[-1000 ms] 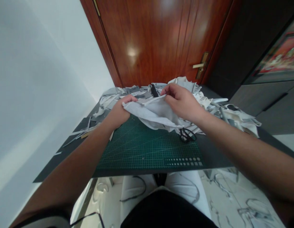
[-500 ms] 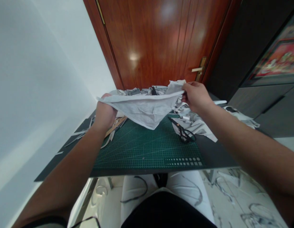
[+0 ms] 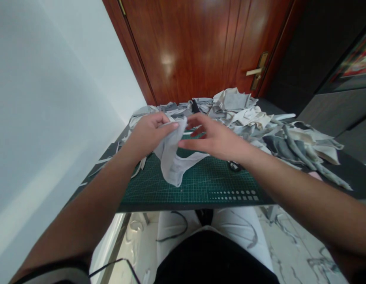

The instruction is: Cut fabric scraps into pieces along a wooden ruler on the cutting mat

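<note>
A piece of white cloth (image 3: pixel 171 159) hangs in folds above the green cutting mat (image 3: pixel 194 185). My left hand (image 3: pixel 153 130) pinches its upper edge between thumb and fingers. Close by on the right, my right hand (image 3: pixel 211 136) has its fingers apart, the fingertips near the cloth's top corner; it does not grip the cloth. Under my right wrist shows only a handle of the black scissors (image 3: pixel 234 166); the rest is hidden by my hand.
Piles of white and grey cloth scraps (image 3: pixel 239 106) cover the back and right of the dark table (image 3: pixel 135 208). Narrow strips (image 3: pixel 138 167) lie at the left. A wooden door (image 3: pixel 194 51) stands behind, a white wall (image 3: pixel 67 79) to the left.
The cloth was stretched wide between both hands. Now my right hand has let go and moved left and down beside my left hand, and the cloth hangs folded. The view has shifted slightly.
</note>
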Available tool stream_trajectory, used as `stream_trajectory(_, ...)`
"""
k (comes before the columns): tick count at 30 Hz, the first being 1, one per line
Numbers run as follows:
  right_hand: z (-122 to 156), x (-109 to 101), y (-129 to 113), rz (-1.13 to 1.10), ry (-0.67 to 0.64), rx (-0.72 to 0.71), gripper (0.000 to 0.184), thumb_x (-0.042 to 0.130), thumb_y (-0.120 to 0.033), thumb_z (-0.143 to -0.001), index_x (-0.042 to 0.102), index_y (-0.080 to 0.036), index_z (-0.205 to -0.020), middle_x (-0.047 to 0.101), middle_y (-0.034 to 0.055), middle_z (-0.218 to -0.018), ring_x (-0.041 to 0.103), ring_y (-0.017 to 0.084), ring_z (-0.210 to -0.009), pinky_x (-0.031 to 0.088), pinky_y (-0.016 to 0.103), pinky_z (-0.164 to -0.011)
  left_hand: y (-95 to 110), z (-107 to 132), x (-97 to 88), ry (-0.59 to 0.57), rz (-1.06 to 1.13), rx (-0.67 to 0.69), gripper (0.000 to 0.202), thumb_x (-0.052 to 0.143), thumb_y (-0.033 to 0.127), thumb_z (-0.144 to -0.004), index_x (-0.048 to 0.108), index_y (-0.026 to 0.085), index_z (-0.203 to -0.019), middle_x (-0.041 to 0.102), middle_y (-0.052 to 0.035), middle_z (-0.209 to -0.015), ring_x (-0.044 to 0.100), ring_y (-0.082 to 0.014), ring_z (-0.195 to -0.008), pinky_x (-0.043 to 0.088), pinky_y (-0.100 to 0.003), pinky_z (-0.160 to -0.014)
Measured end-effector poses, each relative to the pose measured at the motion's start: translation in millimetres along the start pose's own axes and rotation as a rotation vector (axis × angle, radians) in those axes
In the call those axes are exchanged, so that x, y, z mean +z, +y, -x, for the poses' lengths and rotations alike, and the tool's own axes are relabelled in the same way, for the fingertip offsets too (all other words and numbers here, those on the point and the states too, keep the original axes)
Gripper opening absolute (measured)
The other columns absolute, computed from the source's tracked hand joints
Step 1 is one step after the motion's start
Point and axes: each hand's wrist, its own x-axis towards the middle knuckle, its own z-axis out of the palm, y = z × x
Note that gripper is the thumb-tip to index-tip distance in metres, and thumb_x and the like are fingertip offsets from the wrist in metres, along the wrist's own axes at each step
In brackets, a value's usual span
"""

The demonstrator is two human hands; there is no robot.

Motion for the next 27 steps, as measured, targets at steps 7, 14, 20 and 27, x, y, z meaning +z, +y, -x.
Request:
stream_trajectory(7,-19.3,9.0,-26.2,0.088,0.025,-0.13,0.02,0.07,-0.039,-0.087,0.068,-0.019,-0.089,0.069,0.0027,-0.084,0.063,0.022,-0.086,0.045,0.031,-0.076,21.2,6.0,-7.9,-0.091,0.201,-0.069,0.028,0.083,0.041,-0.074,0.064,0.021,-0.081,0.065,0.001,-0.068,0.062,-0.0155,-0.062,0.046,-0.026,-0.053)
stream_trajectory(14,-19.8,-12.2,-28.3,-0.08,0.083,-0.083,0.037,0.062,-0.058,-0.092,0.071,-0.022,-0.093,0.065,0.0009,-0.081,0.06,0.017,-0.081,0.046,0.028,-0.068,-6.5,20.9,4.1,-0.203,0.376,-0.075,0.035,0.079,0.045,-0.079,0.069,0.019,-0.1,0.074,-0.0062,-0.09,0.072,-0.0241,-0.087,0.06,-0.036,-0.075)
stream_trajectory(20,-27.5,-30.9,-33.1,-0.151,0.267,-0.098,0.029,0.06,-0.048,-0.097,0.069,-0.021,-0.094,0.065,0.0016,-0.086,0.063,0.018,-0.09,0.051,0.03,-0.076,5.3,0.9,-21.8,0.234,0.211,0.085,0.022,0.074,0.039,-0.086,0.061,0.022,-0.091,0.063,0.0017,-0.075,0.064,-0.0162,-0.073,0.052,-0.028,-0.065)
stream_trajectory(27,-27.2,-40.5,-35.4,-0.276,0.191,0.002,0.031,0.067,-0.052,-0.092,0.061,-0.021,-0.087,0.062,0.0027,-0.081,0.061,0.017,-0.08,0.052,0.03,-0.07,30.5,-3.7,-38.1,0.067,0.07,0.103,0.024,0.072,0.035,-0.09,0.055,0.02,-0.081,0.054,0.0022,-0.072,0.058,-0.0152,-0.074,0.048,-0.028,-0.069)
